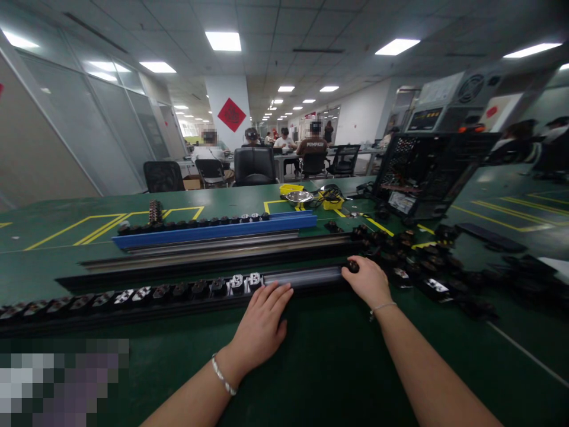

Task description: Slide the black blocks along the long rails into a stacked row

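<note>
A long black rail (306, 277) lies across the green table before me, its left part filled with a row of socket modules (180, 289), mostly dark with some white ones. My left hand (262, 320) rests on the rail, fingers stretched out flat beside the last white module (255, 280). At the rail's right end, my right hand (370, 281) pinches a small black socket module (352, 267) between thumb and fingers. The module's underside is hidden, so I cannot tell whether it sits in the channel.
Behind lie more rails (222, 254) and a blue rail (213, 231) holding modules. Loose black modules (413, 255) are heaped at right, near an open computer case (427, 172). A metal bowl (299, 197) and yellow trays (333, 201) stand farther back. People sit at distant desks.
</note>
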`<state>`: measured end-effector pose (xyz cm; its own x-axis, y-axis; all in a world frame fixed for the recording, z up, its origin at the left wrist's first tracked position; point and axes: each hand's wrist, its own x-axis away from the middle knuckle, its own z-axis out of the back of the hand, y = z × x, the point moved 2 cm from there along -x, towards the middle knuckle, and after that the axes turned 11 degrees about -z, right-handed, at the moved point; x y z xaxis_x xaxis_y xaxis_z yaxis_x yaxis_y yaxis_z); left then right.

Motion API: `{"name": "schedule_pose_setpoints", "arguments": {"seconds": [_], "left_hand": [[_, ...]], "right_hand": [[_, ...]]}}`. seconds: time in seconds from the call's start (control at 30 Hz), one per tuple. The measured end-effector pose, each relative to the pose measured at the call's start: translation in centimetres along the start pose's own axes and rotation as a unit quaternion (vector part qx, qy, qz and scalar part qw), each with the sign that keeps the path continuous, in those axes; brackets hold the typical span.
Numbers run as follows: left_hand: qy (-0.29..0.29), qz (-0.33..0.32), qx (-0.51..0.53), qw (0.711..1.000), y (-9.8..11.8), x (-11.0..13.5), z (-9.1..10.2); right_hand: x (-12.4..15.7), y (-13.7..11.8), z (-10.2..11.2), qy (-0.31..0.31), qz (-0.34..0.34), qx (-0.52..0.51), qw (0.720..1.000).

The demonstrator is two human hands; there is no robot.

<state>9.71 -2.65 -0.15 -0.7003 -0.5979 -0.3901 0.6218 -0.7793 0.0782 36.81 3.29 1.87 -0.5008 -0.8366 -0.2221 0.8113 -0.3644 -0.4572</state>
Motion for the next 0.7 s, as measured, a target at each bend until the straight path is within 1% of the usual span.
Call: {"name": "schedule_pose_setpoints", "arguments": {"seconds": [0.2,0.53,0.7], "left_hand": [[-0.003,0.004,0.005,1.0,0.0,0.0,0.0],[-0.002,0.002,0.002,1.0,0.0,0.0,0.0],[-0.005,0.002,0.001,1.0,0.0,0.0,0.0]], "right_hand": [[-0.2,0.3,0.0,-0.005,0.01,-0.015,1.0],[-0.8,1.1,-0.5,-0.012,-0.001,-0.053,0.999],[-1.1,1.7,-0.7,0.008,-0.003,-0.053,0.999]]}}
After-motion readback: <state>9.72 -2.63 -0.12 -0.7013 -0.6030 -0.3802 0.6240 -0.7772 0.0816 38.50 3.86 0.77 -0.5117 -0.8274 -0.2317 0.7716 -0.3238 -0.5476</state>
